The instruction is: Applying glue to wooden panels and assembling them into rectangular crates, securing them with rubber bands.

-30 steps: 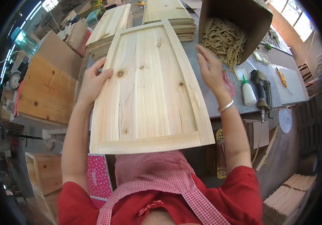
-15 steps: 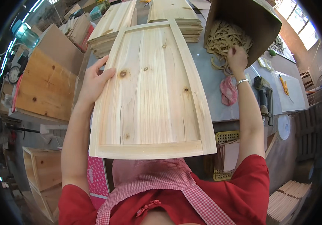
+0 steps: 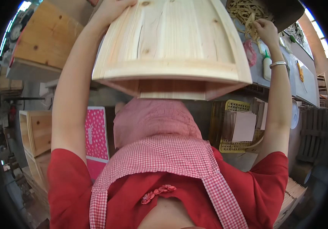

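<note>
A pale wooden box (image 3: 183, 49) with a framed, knotty top face fills the upper middle. Its near end is open, showing a hollow inside. My left hand (image 3: 112, 11) grips its left edge, with the fingertips partly cut off by the picture's top. To the right, my right hand (image 3: 267, 32) pinches a beige strip (image 3: 252, 24) at a tangled pile of beige strips (image 3: 244, 9). Just below that hand stand a white squeeze bottle (image 3: 267, 68) with a green tip and a crumpled pink cloth (image 3: 249, 53).
A dark cardboard box (image 3: 288, 11) borders the strips. A yellow-handled tool (image 3: 300, 72) lies farther right. Below the table sits a yellow basket (image 3: 225, 144) with cardboard pieces. On the left are a large wooden panel (image 3: 47, 36), smaller wooden boxes (image 3: 39, 131) and a pink patterned carton (image 3: 96, 131).
The view has tipped downward, so everything sits higher in it. The wooden box's open near end has come into sight. My right hand has drawn back slightly from the pile with a strip.
</note>
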The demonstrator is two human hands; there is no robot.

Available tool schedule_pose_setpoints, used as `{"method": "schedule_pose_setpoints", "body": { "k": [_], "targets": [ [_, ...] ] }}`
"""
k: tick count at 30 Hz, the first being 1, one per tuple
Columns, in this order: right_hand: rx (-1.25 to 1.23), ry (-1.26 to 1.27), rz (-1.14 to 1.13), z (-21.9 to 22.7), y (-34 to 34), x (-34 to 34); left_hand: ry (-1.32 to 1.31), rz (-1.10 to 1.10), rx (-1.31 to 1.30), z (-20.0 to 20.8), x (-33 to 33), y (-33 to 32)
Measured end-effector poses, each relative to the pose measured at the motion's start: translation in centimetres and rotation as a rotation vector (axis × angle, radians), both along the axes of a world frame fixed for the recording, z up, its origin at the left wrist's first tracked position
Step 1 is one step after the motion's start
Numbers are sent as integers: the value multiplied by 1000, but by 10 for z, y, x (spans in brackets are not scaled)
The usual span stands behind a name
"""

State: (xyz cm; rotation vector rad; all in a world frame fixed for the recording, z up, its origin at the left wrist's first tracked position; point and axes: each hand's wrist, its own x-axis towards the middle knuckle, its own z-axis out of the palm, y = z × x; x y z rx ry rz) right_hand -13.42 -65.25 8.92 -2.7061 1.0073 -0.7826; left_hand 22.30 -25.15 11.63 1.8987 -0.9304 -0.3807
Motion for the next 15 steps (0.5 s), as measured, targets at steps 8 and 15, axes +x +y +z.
{"method": "schedule_pose_setpoints", "body": {
  "k": [8,15],
  "targets": [
    [203,-785,259,69,111,-29,-159,132,-39,29,-63,29],
    [274,-602,795,113,336,-58,-887,-248,-418,99,-202,117]
  ]
}}
